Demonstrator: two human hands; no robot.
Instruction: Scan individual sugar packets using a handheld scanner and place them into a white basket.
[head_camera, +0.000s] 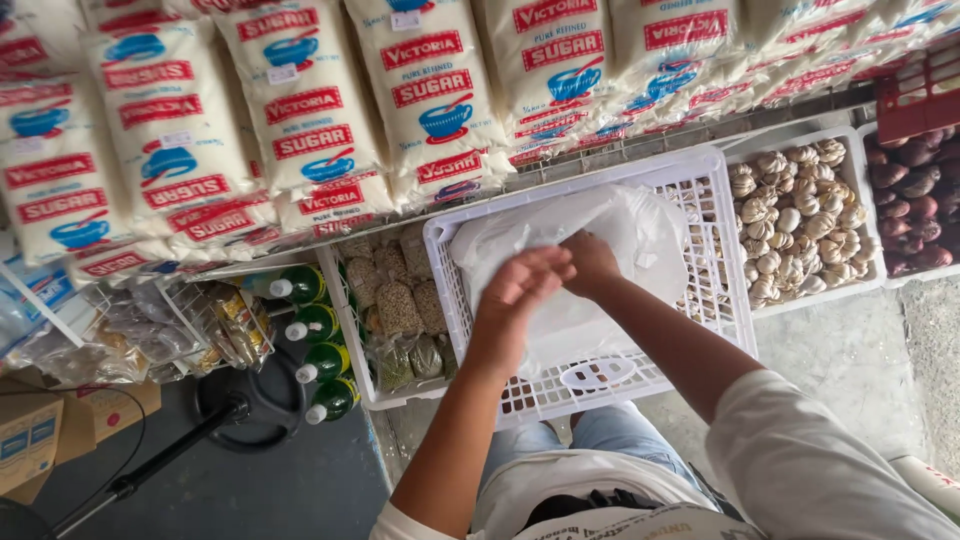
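Lower centre of the frame: the person's lap and a white garment, with both forearms reaching up toward mid-frame. The left hand (520, 290) has its fingers curled down onto a thin, translucent plastic bag (600, 250); it appears to pinch the film, though the contact itself is hidden by the knuckles. The right hand (590, 262) lies just beside it, closed into the same bag, seemingly gathering the material; how tight the grip is I cannot tell. The bag rests inside a white perforated plastic crate (700, 200) at centre frame, which looks tilted toward the person, probably so the inside can be reached.

Left of it, a neighbouring white crate (345, 330) holds small packets of grain or pulses (398, 305), with green bottles (320, 350) lying alongside at lower left. Right of centre, a third crate holds garlic bulbs (795, 215), and dark red onions (915, 205) sit at the right edge: loose produce kept in open bins, likely for easy picking.

Across the top of the frame, white sugar bags (300, 100) lie overlapped in rows on a wire shelf.
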